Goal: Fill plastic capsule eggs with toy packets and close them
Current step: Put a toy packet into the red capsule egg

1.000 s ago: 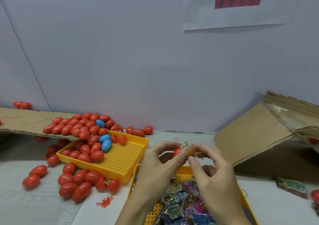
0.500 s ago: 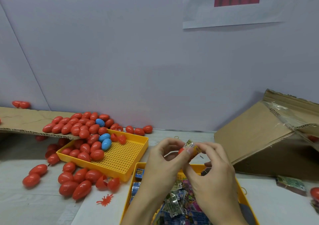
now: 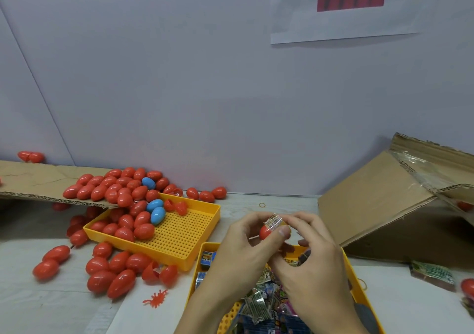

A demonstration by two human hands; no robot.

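My left hand [image 3: 243, 254] grips a red capsule egg half [image 3: 264, 232], thumb curled over its rim. A folded toy packet [image 3: 274, 222] with a barcode sticks out of the egg's top. My right hand [image 3: 311, 262] pinches that packet from the right, fingers curled around it. Both hands hover above a yellow tray [image 3: 359, 290] holding several loose toy packets [image 3: 259, 305]. The other egg half is hidden.
A second yellow perforated tray [image 3: 179, 238] at centre left holds several red eggs [image 3: 143, 231] and two blue eggs [image 3: 156, 210]. More red eggs lie on a cardboard sheet [image 3: 30, 182] and the table. A tipped cardboard box [image 3: 384, 205] stands right. A red splat toy [image 3: 156, 299] lies nearby.
The hands stayed close together on the egg and shifted slightly; the packet sits a little deeper in the egg half, with my left thumb now over its rim.
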